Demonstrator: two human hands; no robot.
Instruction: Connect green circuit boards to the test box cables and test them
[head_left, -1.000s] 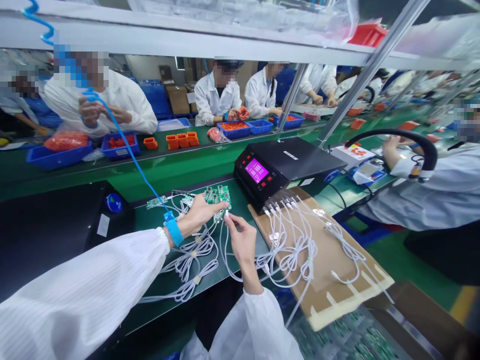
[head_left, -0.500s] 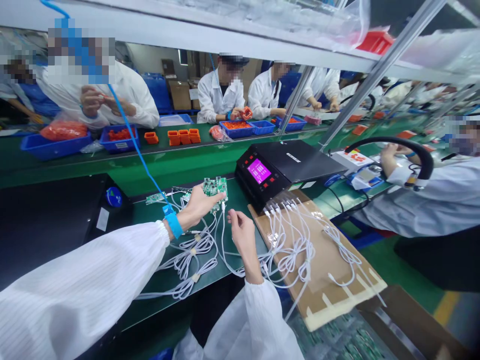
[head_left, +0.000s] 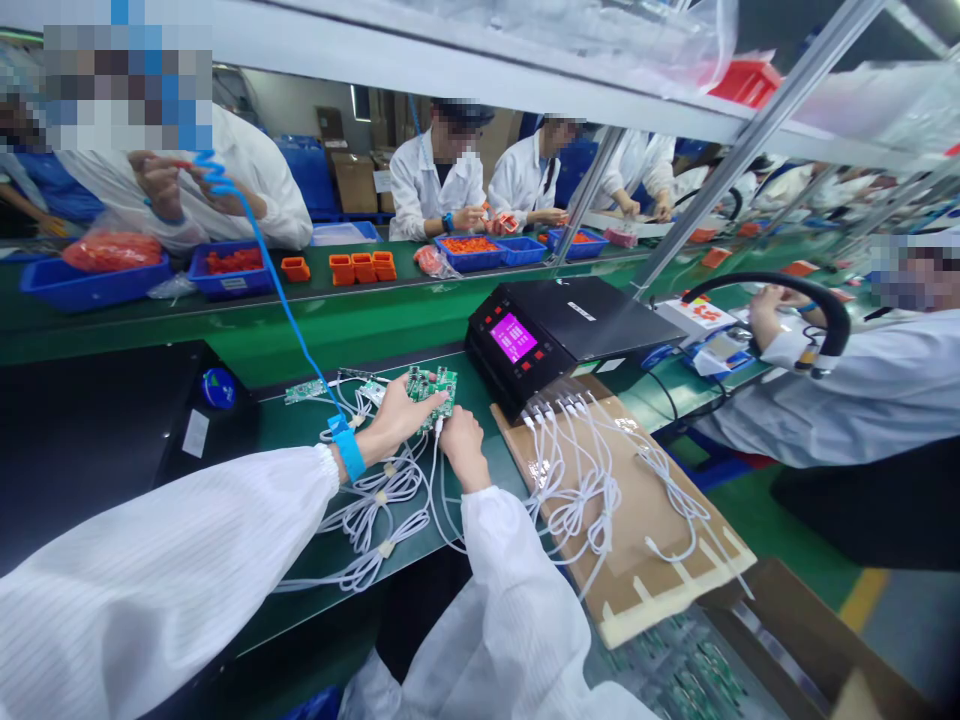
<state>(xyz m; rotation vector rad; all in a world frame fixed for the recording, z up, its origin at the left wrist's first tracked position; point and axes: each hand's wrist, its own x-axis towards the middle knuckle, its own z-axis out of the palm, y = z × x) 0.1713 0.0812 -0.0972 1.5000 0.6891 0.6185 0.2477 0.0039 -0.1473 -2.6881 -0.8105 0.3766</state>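
My left hand [head_left: 400, 412] is closed on a green circuit board [head_left: 441, 385], thumb on top, above the green bench. A blue wrist strap [head_left: 345, 448] with a coiled cord is round that wrist. From the board's lower edge a white USB cable [head_left: 437, 440] hangs, its plug at the board. Beside the plug, my right hand [head_left: 463, 440] touches or nearly touches the board's lower right; its fingers are curled and their tips partly hidden, so what they pinch cannot be made out. More green boards [head_left: 305, 391] lie behind my left hand, with bundled white cables [head_left: 382, 500] below.
A black tester [head_left: 525, 340] with a lit magenta screen stands to the right, white cables plugged along its front. Those cables rest on a cardboard sheet [head_left: 652, 550]. A black box [head_left: 112, 450] is at left. Across the bench, people work beside blue bins [head_left: 470, 258]; a metal post [head_left: 750, 150] rises at right.
My right hand has moved up and left, from below the board to its lower edge beside the cable plug. My left hand still holds the board. The view has shifted slightly.
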